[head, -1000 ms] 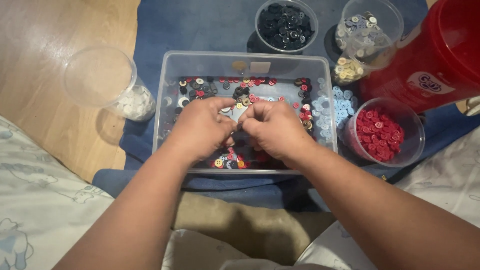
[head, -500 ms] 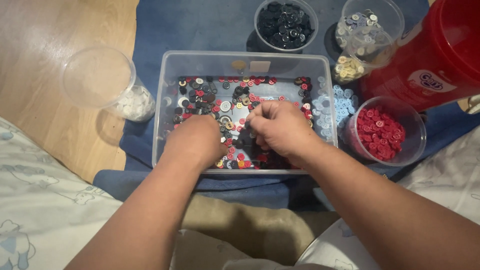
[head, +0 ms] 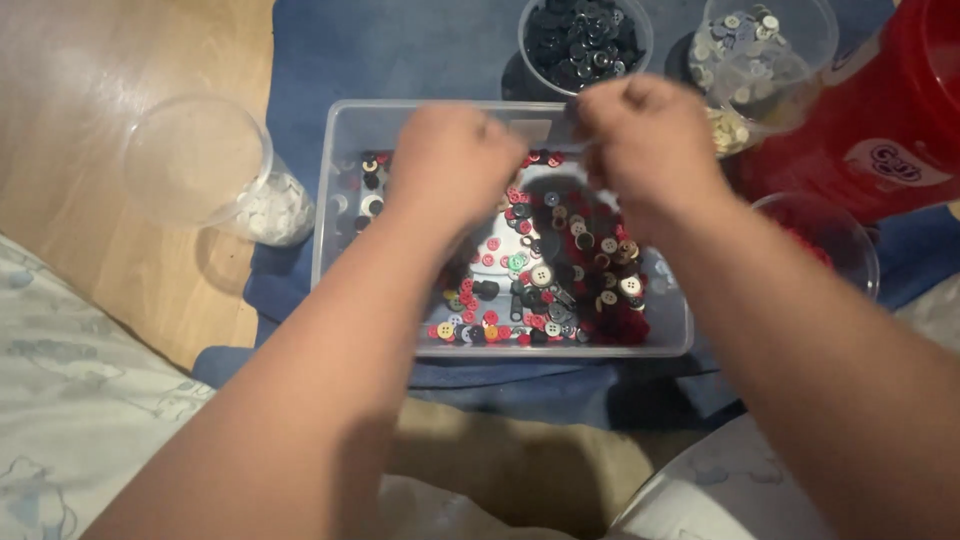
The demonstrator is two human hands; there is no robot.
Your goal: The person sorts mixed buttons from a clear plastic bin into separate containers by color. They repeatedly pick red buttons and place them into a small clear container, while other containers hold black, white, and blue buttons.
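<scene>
1. Below both raised hands sits the clear plastic bin [head: 340, 180] of mixed buttons [head: 545, 275], open-topped, so either hand can dip in from above.
2. Left hand [head: 450, 160] and right hand [head: 645, 135] hover side by side over the bin's far wall, each grip clenched; whether either pinches a button I cannot tell.
3. Beyond the right grip stand tubs of black buttons [head: 585, 35] and pale buttons [head: 750, 50], seemingly sorted by colour.
4. Loose buttons look small, round, mostly red, black and white.

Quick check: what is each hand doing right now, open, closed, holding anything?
Left hand: closed fist above the clear bin; contents cannot be told.
Right hand: closed too; contents cannot be told.
</scene>
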